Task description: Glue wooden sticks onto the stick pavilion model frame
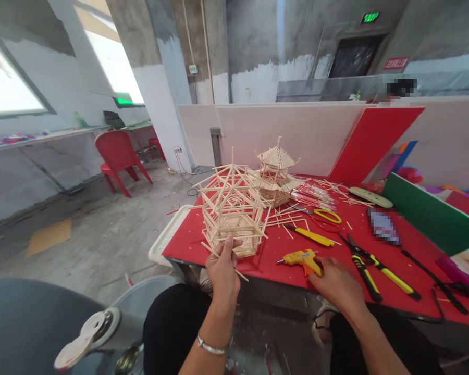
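Yellow is the glue gun [298, 259], low and just right of the middle of the frame; the right hand [338, 284] has its grip closed on the back end; the left hand [223, 268] pinches a thin stick [210, 249] by the stick house [234, 211], mid-frame on the red desk [273, 246]; a bump from that hand could snap the house; a hot tip swung close could burn skin.

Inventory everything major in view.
stick frame: 1, pale, table left
roofed model: 1, pale, behind frame
loose sticks: many, pale, table
scissors: at least 1, yellow-handled, mid-table
cutter: 1, yellow, nearer than scissors
glue gun: 1, yellow, front edge
pliers: 1, black-yellow, right of gun
table: 1, red, foreground
chairs: 2, red, left
boards: several, white, red, green, behind/right
left hand: 1, bare, holding stick
right hand: 1, bare, touching gun
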The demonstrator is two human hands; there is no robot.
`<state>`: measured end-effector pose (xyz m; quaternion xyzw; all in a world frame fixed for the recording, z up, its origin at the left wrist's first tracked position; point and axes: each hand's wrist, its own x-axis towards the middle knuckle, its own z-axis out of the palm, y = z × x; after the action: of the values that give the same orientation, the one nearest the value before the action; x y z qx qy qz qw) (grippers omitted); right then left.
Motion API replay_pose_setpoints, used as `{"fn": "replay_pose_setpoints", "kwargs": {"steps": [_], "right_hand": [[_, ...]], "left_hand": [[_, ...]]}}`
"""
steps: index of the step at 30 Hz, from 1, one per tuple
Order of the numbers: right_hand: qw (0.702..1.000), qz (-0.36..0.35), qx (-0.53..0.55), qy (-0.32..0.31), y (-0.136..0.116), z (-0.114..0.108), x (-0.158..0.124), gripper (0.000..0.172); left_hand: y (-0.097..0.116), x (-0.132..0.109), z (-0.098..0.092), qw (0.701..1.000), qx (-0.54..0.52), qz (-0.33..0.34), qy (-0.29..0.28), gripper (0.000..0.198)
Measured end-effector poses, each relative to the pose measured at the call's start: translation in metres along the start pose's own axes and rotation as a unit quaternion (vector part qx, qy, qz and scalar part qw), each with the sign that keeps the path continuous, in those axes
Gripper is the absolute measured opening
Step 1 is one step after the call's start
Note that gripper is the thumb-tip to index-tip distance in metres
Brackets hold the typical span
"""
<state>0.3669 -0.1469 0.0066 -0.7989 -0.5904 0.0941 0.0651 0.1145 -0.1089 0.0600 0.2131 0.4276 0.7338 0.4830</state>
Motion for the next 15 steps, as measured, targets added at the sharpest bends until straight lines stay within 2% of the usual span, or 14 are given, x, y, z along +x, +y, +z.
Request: {"fn": "replay_pose_setpoints", "kwargs": {"steps": [5,7,9,11,13,15], "right_hand": [[0.999,0.006,0.019,-0.047,-0.006,-0.001,0.012,0.042],[0.998,0.004,0.045,-0.031,-0.001,0.004,0.014,0.037],[0.992,0.011,0.129,0.0,0.005,0.008,0.011,0.033],[0.961,0.027,0.274,0.008,0.008,0.007,0.003,0.03],[0.916,0.034,0.4,-0.002,0.008,-0.002,-0.009,0.027],[0.895,0.021,0.445,0.011,0.002,-0.019,-0.022,0.024]], "left_hand": [[0.0,0.0,0.0,1.0,-0.005,-0.006,0.001,0.029],[0.0,0.001,-0.001,1.0,-0.008,-0.007,-0.001,0.029],[-0.001,0.001,-0.002,1.0,-0.009,-0.006,-0.006,0.028],[-0.001,0.001,-0.002,1.0,-0.01,-0.007,-0.011,0.028],[-0.001,0.0,-0.002,1.0,-0.014,-0.008,-0.013,0.027],[-0.001,0.0,-0.002,1.0,-0.017,-0.008,-0.013,0.026]]}}
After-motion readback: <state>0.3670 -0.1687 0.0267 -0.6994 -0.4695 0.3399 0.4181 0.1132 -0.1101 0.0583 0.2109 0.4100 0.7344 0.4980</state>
